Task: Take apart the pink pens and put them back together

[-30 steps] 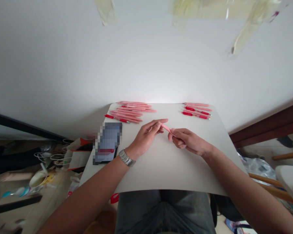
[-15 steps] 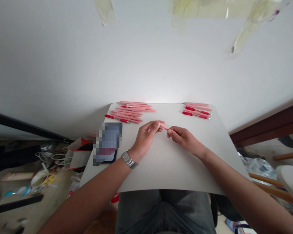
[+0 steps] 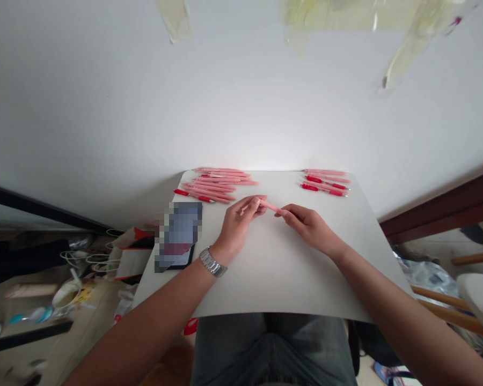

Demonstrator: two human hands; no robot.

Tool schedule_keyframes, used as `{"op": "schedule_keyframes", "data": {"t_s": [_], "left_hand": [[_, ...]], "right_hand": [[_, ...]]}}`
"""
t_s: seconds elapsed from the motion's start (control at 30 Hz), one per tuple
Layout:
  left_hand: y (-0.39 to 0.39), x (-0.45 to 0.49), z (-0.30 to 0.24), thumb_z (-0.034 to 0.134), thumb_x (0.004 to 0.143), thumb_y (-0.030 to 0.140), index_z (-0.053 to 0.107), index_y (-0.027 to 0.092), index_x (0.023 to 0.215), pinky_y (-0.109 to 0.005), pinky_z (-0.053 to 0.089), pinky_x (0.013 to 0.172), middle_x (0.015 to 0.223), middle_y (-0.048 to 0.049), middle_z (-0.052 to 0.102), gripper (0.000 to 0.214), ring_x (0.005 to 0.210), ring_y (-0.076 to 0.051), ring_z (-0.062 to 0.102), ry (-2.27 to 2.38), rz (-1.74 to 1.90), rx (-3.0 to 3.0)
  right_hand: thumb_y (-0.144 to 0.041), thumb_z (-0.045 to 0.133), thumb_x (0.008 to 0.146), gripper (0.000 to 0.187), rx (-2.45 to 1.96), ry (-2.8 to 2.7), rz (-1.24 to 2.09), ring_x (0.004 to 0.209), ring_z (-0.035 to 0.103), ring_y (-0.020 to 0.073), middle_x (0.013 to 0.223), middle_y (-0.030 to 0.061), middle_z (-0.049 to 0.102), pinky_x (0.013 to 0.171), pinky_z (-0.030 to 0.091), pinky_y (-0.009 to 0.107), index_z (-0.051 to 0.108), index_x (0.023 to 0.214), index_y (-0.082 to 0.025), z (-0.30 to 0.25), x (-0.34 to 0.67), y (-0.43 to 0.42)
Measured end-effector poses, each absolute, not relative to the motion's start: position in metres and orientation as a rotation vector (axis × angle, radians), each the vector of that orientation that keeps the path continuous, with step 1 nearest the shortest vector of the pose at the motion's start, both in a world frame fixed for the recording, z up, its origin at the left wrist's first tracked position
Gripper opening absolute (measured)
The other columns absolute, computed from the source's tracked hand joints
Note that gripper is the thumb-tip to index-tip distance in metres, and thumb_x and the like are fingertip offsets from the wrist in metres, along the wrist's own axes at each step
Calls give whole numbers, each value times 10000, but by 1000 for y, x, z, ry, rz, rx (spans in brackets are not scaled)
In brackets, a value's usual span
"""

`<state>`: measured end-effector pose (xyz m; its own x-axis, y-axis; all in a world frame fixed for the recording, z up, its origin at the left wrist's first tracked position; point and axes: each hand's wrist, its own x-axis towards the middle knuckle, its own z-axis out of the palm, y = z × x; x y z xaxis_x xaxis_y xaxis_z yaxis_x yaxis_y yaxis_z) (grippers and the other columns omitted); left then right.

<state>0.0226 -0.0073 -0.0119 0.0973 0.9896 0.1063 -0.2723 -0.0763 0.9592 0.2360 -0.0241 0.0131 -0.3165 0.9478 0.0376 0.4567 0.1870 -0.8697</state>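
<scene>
Over the middle of a white tabletop (image 3: 273,268), both my hands hold one pink pen (image 3: 270,206). My left hand (image 3: 239,225), with a metal watch at the wrist, pinches the pen's left end with closed fingers. The fingertips of my right hand (image 3: 308,225) grip its right end. A heap of several pink pens (image 3: 215,185) lies at the far left of the tabletop. A smaller group of pink and red pens (image 3: 326,181) lies at the far right.
A phone (image 3: 179,233) lies on the table's left edge. A white wall rises right behind the table. Bags, cables and a cup clutter the floor at left (image 3: 84,268). Wooden chair parts (image 3: 446,305) stand at right. My knees sit under the near edge.
Both hands have shifted slightly away from me with the pen. My right hand's fingers have stretched out along the pen, which now lies flatter between the hands.
</scene>
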Motion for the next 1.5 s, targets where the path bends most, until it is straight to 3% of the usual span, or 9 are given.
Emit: {"op": "schedule_keyframes", "data": {"t_s": [0.5,0.93,1.5], "left_hand": [[-6,18,-11,743,949,450,802,195,1125,-389,593,997,1193,-102,758,315,1007,-205,731,914,1272,1197],[-5,17,-8,797,901,421,777,177,1126,-381,580,992,1009,-75,748,333,969,-193,714,876,1217,1196],[-2,13,-7,767,918,374,735,176,1080,-338,576,973,1098,-93,753,258,1025,-202,718,965,1231,1429]], "right_hand": [[-556,508,1050,434,-1321,-1955,852,641,467,139,756,8,625,608,354,291,747,1084,-195,7,240,-20],[-546,522,1046,406,-1291,-1972,775,656,517,151,776,22,663,629,387,296,732,1071,-199,8,240,-20],[-533,626,990,338,-1302,-1841,712,712,590,179,912,70,732,656,481,318,724,1050,-215,9,244,-18]]}}
